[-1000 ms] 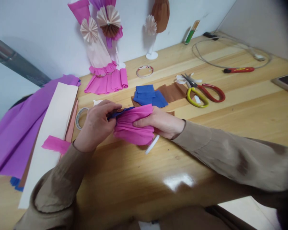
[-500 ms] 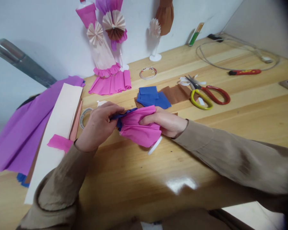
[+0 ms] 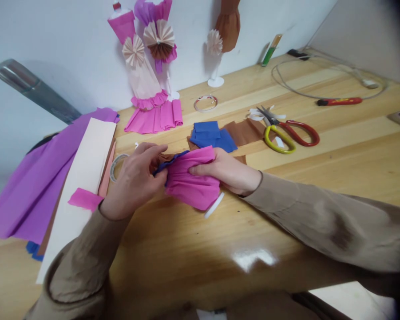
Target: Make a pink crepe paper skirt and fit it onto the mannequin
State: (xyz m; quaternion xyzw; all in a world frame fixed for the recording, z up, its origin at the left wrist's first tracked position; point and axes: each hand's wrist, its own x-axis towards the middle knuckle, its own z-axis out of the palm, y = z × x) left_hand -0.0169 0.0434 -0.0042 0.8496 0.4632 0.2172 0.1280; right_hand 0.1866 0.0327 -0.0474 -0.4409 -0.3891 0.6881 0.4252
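Observation:
A pink crepe-paper skirt point(image 3: 193, 182) lies sideways between my hands, its gathered end to the left. My right hand point(image 3: 233, 171) is closed round its right part, thumb on top of the paper. A white disc base point(image 3: 214, 205) like those of the dress stands pokes out below the skirt's right edge. Along the gathered end runs a dark blue crepe-paper strip point(image 3: 173, 162). My left hand point(image 3: 136, 178) pinches this strip between thumb and fingers. Some brown paper point(image 3: 161, 160) shows behind the left fingers; the stand's upper part is hidden.
Scissors point(image 3: 283, 131) lie beyond my right hand, near blue paper pieces point(image 3: 211, 135). A tape roll point(image 3: 118, 166) sits beside my left hand. Purple point(image 3: 36, 173) and cream paper point(image 3: 76, 191) fill the left side. Paper dresses on stands point(image 3: 143, 80) line the wall. A cable point(image 3: 286, 84) lies at right.
My left hand has turned and shifted slightly down, its fingers spreading more round the gathered end. Brown paper now shows there. My right hand and the skirt have moved slightly left.

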